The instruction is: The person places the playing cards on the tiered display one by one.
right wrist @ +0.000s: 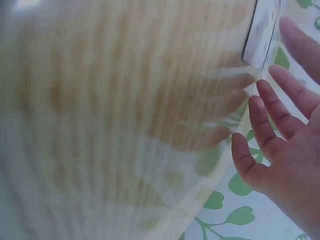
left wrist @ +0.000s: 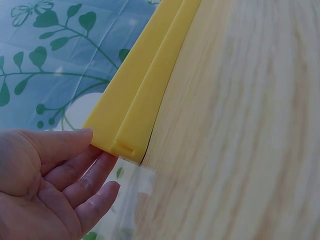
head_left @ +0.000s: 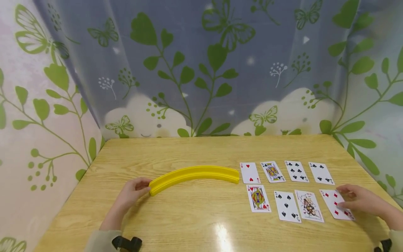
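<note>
At the left of the head view, my left hand (head_left: 133, 192) pinches the near-left end of a curved yellow playing card holder (head_left: 195, 172) between thumb and fingers. The left wrist view shows the thumb on top of the holder (left wrist: 142, 80) and fingertips beneath its end. Over on the right, my right hand (head_left: 362, 200) is at the five of diamonds (head_left: 330, 201), thumb over the card's face. Its fingers are spread and slightly bent in the right wrist view, fingertips by the tabletop beside the card (right wrist: 260, 32). No grip on the card is visible.
Face-up cards lie in two rows on the wooden table (head_left: 189, 217): two of hearts (head_left: 249, 173), king (head_left: 273, 172), six (head_left: 297, 171) and four of clubs (head_left: 321, 173) behind; jack of hearts (head_left: 258, 198), five of spades (head_left: 287, 206) and joker (head_left: 309, 206) in front.
</note>
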Demonstrator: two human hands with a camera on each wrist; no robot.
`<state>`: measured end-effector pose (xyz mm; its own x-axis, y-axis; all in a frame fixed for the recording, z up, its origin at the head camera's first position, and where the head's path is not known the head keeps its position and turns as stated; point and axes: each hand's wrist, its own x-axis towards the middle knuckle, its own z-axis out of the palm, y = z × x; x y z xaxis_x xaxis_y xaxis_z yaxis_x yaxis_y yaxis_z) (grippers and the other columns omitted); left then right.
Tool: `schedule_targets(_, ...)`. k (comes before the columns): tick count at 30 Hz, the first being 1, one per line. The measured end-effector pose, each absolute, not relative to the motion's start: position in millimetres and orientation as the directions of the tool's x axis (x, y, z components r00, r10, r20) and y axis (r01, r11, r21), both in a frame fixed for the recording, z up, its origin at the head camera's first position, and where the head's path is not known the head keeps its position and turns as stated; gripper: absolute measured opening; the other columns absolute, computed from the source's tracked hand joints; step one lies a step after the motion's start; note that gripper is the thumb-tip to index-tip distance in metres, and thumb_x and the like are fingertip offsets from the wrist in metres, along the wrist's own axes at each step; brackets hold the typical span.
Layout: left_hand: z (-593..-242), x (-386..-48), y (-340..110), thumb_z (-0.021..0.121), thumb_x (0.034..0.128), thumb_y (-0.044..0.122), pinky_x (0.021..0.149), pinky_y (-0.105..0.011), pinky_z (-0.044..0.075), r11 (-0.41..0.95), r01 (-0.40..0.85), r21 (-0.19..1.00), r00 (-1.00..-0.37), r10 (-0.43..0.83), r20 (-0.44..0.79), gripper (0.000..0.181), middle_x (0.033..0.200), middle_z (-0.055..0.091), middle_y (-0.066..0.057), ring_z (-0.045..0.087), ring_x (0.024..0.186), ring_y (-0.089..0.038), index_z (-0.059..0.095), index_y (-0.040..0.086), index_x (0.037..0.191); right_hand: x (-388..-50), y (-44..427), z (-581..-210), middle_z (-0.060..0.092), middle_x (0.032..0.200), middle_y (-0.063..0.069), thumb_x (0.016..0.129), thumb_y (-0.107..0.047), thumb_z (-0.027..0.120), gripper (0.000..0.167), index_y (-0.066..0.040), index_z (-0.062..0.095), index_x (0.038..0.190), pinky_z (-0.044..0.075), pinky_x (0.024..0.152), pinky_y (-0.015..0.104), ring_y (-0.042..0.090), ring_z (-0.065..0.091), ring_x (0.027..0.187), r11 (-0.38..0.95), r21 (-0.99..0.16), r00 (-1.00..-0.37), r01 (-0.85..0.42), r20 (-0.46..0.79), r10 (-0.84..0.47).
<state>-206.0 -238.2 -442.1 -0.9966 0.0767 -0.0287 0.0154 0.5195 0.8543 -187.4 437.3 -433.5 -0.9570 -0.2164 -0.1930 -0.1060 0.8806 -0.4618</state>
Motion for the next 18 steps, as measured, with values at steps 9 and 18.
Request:
schedule_targets(9, -444.9, -208.1, -237.9, 0.054, 0.086, 0.001, 0.081, -0.037, 0.045, 0.522, -0.003, 0.853, -0.998, 0.059, -0.039, 0.023, 0.105, 0.059, -0.013, 0.055, 0.095, -0.024, 0.058, -0.001, 0.109, -192.7, 438.0, -437.1, 0.05, 0.102, 0.034, 0.07, -0.021, 0.074, 0.059, 0.017, 0.047, 0.106, 0.038, 0.076, 0.057, 0.049, 0.046, 0.094, 0.887, -0.444, -0.955, -0.124, -0.19, -0.229)
schedule_targets(18, -442.8, -207.0, -237.8, 0.054, 0.0859, 0.001, 0.079, -0.036, 0.046, 0.509, -0.011, 0.861, -0.998, 0.051, -0.043, 0.023, 0.104, 0.059, -0.013, 0.055, 0.094, -0.024, 0.058, -0.002, 0.108, -195.0, 437.6, -436.1, 0.052, 0.098, 0.029, 0.07, -0.018, 0.074, 0.051, 0.014, 0.048, 0.1, 0.037, 0.077, 0.057, 0.048, 0.046, 0.095, 0.862, -0.491, -0.946, -0.125, -0.203, -0.253)
